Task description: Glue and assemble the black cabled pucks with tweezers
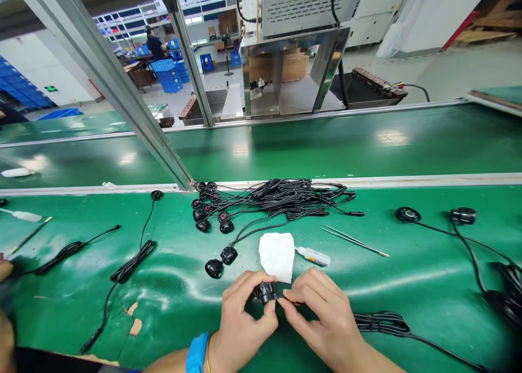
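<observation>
Between the fingers and thumb of my left hand (247,313) is a small round black cable head (266,292) with a ribbed housing. My right hand (322,313) is closed in a pinch just right of it, on the thin black cable that leaves the head. A coiled black cable (381,322) comes out from behind my right hand. Just beyond my hands lies a white cloth (277,253), with a small clear dropper bottle (314,255) against its right edge. Two more cable heads (214,268) rest to the left of the cloth.
A pile of black cables (285,196) lies at the back of the green bench. Metal tweezers (354,241) are right of the cloth. Further cabled heads (408,215) lie to the right. On the left are a bundled cable (134,261) and another person's hand (5,267). A metal post (134,101) rises behind.
</observation>
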`<state>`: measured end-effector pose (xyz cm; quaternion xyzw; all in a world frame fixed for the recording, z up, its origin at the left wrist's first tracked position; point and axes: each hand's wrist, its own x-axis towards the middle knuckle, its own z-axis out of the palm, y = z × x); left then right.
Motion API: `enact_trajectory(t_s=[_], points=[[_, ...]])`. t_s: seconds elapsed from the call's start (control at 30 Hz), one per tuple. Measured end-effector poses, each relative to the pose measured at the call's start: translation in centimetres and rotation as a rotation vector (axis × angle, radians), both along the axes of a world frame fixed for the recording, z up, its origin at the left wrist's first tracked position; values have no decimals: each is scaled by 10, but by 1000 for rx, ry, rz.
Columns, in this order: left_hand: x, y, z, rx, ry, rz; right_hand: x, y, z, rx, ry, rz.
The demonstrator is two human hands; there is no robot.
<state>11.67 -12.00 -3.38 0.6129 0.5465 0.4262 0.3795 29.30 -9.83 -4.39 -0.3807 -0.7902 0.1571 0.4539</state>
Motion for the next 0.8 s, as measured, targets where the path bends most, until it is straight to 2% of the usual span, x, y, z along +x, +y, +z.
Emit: enact_trajectory(t_s=[0.13, 0.3, 0.5, 0.6, 0.67, 0.73, 0.8], points=[[-4, -2, -2, 111, 1, -17, -3, -5, 4, -49, 52, -37], [-3, 0, -11, 126, -139, 31, -6, -4, 7, -155, 113, -63], [6, -5, -10, 31, -391, 87, -10, -11, 10, -206, 154, -40], [4, -2, -11, -132, -451, 73, -13, -8, 14, -226, 144, -28], [1, 2, -14, -233, -466, 52, -5, 2, 18, -212, 87, 4], [-2, 7, -16, -276, -441, 30, 17, 18, 21, -138, -4, -47], [-4, 11, -17, -306, -389, 30, 52, 36, 18, -31, -77, -259]])
